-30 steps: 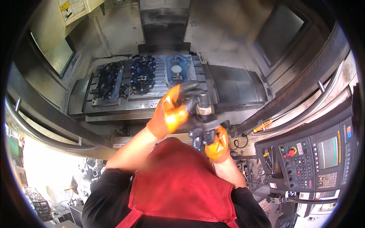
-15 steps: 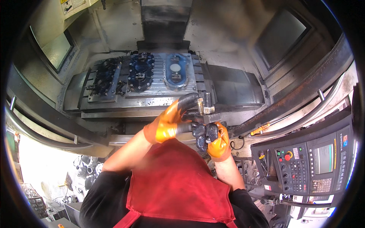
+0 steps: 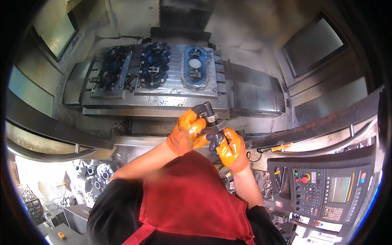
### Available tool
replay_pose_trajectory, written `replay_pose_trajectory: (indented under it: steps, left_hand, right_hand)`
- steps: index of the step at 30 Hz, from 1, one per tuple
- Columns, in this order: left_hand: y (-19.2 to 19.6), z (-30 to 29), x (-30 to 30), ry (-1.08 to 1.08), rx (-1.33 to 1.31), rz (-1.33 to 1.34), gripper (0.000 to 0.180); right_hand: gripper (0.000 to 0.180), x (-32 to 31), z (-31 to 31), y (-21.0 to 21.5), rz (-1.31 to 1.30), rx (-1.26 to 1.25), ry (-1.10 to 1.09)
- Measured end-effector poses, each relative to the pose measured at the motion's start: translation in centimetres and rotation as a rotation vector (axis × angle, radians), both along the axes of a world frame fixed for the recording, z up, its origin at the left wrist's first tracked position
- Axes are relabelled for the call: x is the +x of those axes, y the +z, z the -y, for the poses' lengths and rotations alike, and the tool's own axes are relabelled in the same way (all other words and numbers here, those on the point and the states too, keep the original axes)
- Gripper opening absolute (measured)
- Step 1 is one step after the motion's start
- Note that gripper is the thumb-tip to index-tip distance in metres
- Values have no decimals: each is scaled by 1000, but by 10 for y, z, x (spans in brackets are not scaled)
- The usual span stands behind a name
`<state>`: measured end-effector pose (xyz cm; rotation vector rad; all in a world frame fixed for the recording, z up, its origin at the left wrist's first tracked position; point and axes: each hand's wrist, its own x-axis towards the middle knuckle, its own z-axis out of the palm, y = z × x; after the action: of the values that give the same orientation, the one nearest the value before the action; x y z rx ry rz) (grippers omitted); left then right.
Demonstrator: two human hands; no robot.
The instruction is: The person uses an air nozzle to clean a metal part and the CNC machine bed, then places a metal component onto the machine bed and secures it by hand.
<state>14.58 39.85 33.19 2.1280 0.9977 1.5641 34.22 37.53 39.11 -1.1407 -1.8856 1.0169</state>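
Observation:
In front of the machine table, I hold a clamp assembly between both hands. Its dark threaded stud (image 3: 208, 108) stands up, tilted slightly left, with a shiny hex nut (image 3: 212, 118) on it. Below the nut lies a dark metal clamp bar (image 3: 219, 126). My left hand (image 3: 188, 130), in an orange glove with black fingertips, is closed around the bar and stud from the left. My right hand (image 3: 232, 150), gloved alike, grips the underside of the assembly. The fingers hide its lower end, and whether a small bolt is in my left hand cannot be seen.
Beyond my hands, a metal fixture plate (image 3: 174, 61) carries dark clamped workpieces (image 3: 154, 78) and a blue-tinted flanged part (image 3: 188, 79). A control panel (image 3: 312, 188) stands at right. A curved rail (image 3: 326, 150) and an orange-yellow tool (image 3: 281, 147) are near the machine's right edge.
My left fingers, earlier stretched out near a small brass-coloured bolt, have closed on the clamp assembly. The stud has tilted left, and the small bolt no longer shows. The view has shifted.

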Motion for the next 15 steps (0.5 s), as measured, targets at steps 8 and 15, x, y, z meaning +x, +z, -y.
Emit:
replay_pose_trajectory:
  steps: [8,15]
  left_hand:
    - [-72,-50,-78,-27,-565,121,39]
    - [-187,-226,-158,169,-406,-3,25]
  right_hand:
    - [32,-62,-92,-84,671,354,-196]
    - [32,-138,-270,-175,666,315,-49]
